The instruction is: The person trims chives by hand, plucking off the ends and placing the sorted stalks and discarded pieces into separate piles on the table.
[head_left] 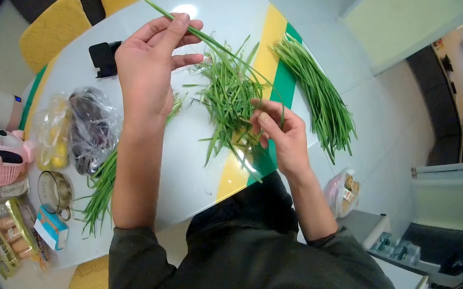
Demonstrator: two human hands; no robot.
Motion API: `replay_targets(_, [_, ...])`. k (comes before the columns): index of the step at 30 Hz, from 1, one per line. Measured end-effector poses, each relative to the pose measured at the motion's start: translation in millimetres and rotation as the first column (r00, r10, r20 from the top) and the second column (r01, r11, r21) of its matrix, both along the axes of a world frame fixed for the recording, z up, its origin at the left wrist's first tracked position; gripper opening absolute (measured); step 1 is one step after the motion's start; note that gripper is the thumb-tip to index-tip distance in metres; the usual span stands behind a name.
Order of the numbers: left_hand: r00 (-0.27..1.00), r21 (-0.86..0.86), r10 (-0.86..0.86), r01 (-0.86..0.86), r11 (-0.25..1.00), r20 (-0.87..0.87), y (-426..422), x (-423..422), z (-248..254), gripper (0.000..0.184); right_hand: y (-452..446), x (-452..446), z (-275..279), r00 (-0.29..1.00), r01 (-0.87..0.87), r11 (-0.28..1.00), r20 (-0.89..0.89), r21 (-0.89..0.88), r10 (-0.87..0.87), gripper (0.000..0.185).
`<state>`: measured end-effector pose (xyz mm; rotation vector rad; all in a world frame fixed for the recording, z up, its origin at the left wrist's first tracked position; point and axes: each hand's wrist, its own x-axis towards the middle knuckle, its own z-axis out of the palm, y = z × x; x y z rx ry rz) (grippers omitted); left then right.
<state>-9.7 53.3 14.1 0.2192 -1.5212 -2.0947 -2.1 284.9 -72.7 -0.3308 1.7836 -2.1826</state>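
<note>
The white table (183, 177) took up most of the space, and the heap of loose green leaves (228, 95) lay near its middle. To the right of the heap stretched a neat green bundle (322, 100), while a second bundle (100, 191) lay to the heap's left, partly hidden by the left forearm (142, 168). Beyond that bundle, also left of the heap, sat a clear bag with dark contents (92, 128), and next to it a clear bag with yellow contents (53, 147).

The left hand (152, 52) was raised on the far left side of the heap, its thumb and fingers closed on a few slender held strands (207, 39). The right hand (284, 134) hovered at the heap's near right edge with its fingers curled; whether they pinched anything could not be told.

The long axis of the held strands ran diagonally past the heap: a pale end poked out beyond the left grip, pointing away to the far left, and the green length sloped over the heap's far right part before bending back toward the person. That bend came down just beside the right hand, the nearer of the two to the green ends; the pale end was nearer the left.
</note>
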Motion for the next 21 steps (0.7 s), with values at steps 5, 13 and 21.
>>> replay_targets(5, [1.0, 0.011, 0.001, -0.001, 1.0, -0.01, 0, 1, 0, 0.019, -2, -1, -6, 1.0, 0.014, 0.999, 0.025, -0.039, -0.013, 0.012])
replay_targets(13, [1.0, -0.026, 0.001, -0.001, 1.0, 0.004, -1, 1, -2, 0.022, 4, 0, -10, 0.999, -0.016, 0.998, 0.05, -0.065, 0.019, 0.007])
replay_targets(21, [1.0, 0.008, 0.017, -0.017, 1.0, -0.011, 3, -1, -2, 0.02, 3, 3, 3, 0.984, -0.095, 0.984, 0.137, -0.153, 0.116, 0.015])
